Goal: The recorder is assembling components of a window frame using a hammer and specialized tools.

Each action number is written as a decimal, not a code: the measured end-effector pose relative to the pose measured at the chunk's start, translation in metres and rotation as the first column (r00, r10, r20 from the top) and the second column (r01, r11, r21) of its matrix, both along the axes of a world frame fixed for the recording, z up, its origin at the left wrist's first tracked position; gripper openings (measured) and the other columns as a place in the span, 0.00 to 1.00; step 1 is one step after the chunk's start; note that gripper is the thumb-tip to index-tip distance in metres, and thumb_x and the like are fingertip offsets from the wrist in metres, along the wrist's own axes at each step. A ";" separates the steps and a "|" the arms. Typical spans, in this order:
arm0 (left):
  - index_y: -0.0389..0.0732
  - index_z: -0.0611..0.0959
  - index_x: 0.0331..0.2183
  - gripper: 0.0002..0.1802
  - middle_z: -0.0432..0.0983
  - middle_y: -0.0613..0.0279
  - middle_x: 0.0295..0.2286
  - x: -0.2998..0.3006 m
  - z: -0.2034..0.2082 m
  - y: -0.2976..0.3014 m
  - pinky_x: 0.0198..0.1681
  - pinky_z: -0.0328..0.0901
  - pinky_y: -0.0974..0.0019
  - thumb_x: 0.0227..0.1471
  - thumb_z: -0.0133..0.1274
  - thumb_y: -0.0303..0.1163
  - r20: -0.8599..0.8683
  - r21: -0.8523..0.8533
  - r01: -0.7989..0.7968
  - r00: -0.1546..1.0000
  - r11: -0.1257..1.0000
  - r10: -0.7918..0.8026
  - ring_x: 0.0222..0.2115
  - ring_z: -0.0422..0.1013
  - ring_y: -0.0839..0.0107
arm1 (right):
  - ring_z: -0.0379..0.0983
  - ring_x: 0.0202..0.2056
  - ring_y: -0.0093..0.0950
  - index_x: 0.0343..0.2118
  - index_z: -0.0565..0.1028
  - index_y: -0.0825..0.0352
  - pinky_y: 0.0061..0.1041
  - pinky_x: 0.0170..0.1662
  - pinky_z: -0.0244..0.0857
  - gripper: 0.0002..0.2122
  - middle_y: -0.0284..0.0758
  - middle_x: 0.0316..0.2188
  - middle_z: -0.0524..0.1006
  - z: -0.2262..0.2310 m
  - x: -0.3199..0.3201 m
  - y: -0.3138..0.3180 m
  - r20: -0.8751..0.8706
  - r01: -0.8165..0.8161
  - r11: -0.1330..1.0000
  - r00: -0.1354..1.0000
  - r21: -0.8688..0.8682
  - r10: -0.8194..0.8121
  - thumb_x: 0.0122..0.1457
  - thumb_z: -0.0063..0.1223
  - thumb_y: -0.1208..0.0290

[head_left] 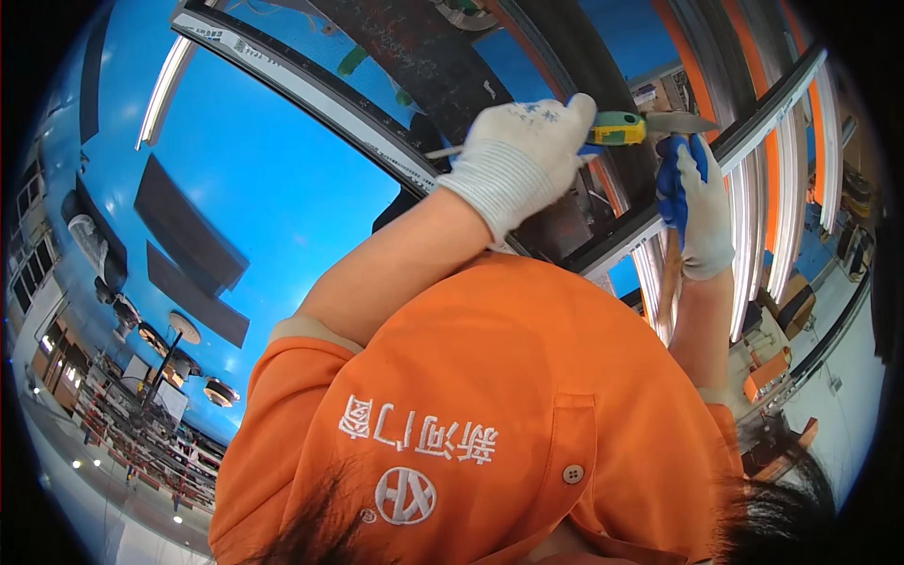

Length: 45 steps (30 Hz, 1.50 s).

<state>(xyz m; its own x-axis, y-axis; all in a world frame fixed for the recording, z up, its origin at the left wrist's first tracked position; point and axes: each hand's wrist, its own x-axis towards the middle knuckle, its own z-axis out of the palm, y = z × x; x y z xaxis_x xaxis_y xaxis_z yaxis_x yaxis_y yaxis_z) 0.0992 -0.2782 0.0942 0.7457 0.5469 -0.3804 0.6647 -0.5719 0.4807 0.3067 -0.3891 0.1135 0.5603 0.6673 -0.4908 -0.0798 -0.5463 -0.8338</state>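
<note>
The left hand (523,151), in a white knitted glove, has its fingers clamped around a flat-bladed hand tool with a green-and-yellow handle (620,129); the tool sits between the two hands, its bare metal blade (682,122) aimed to the right, just above the right hand (702,207) in its blue-palmed white glove; the right fingers look bent and close together near a long grey-and-black metal bar (774,115), though I cannot tell whether they are clamped on anything; a brown wooden handle (668,292) shows beside the right wrist, its upper end hidden; a second long bar of black and pale grey (311,97) slants away to the upper left; the likeliest trouble is a slip, since the blade lies so near the right fingers that a sudden shove from the left could cut the glove; a skewed blade might also scratch the grey-and-black bar, and a loose right hold could let that bar shift under pressure.
</note>
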 end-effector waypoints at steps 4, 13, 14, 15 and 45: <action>0.40 0.74 0.46 0.16 0.81 0.53 0.33 -0.003 0.004 0.000 0.33 0.74 0.67 0.57 0.55 0.33 -0.048 0.080 0.093 0.995 0.992 -0.089 0.30 0.79 0.60 | 0.61 0.20 0.16 0.45 0.74 0.67 0.12 0.22 0.51 0.14 0.28 0.23 0.71 0.019 -0.018 0.001 0.013 0.094 0.988 0.996 -0.119 -0.093 0.66 0.47 0.62; 0.42 0.76 0.42 0.12 0.80 0.56 0.32 0.000 0.025 -0.015 0.32 0.73 0.67 0.55 0.56 0.32 0.060 0.164 0.249 0.963 0.955 -0.261 0.30 0.79 0.60 | 0.73 0.30 0.21 0.53 0.71 0.69 0.13 0.28 0.63 0.21 0.38 0.38 0.79 0.014 -0.031 -0.017 -0.153 0.040 0.998 0.988 0.055 -0.031 0.62 0.54 0.61; 0.42 0.76 0.42 0.12 0.80 0.56 0.32 0.000 0.027 -0.016 0.32 0.73 0.67 0.55 0.56 0.32 0.072 0.134 0.266 0.958 0.955 -0.277 0.30 0.79 0.61 | 0.73 0.30 0.21 0.53 0.71 0.69 0.13 0.28 0.63 0.21 0.38 0.38 0.79 0.013 -0.041 -0.017 -0.151 0.042 0.997 0.988 0.057 -0.033 0.62 0.54 0.61; 0.43 0.76 0.41 0.12 0.80 0.57 0.32 0.000 0.028 -0.017 0.32 0.73 0.67 0.54 0.57 0.31 0.083 0.104 0.283 0.953 0.953 -0.292 0.30 0.78 0.61 | 0.73 0.31 0.21 0.53 0.70 0.70 0.12 0.29 0.63 0.21 0.38 0.38 0.79 0.010 -0.051 -0.018 -0.113 -0.022 0.998 0.993 0.057 0.029 0.61 0.54 0.62; 0.46 0.68 0.61 0.39 0.60 0.46 0.60 -0.133 -0.037 0.100 0.67 0.38 0.41 0.56 0.48 0.60 -0.242 0.741 -0.074 0.898 0.668 0.367 0.64 0.50 0.45 | 0.71 0.27 0.20 0.50 0.70 0.70 0.09 0.24 0.60 0.20 0.38 0.33 0.77 -0.018 -0.079 -0.065 -0.243 0.298 0.940 0.936 0.163 -0.255 0.60 0.54 0.62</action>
<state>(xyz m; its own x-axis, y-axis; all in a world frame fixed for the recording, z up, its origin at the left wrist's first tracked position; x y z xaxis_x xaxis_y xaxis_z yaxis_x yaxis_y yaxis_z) -0.0342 -0.1781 0.0573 0.4646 0.8854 -0.0136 0.8475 -0.4490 -0.2831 0.2282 -0.4538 0.0957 0.6315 0.5953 -0.4968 -0.3939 -0.3056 -0.8669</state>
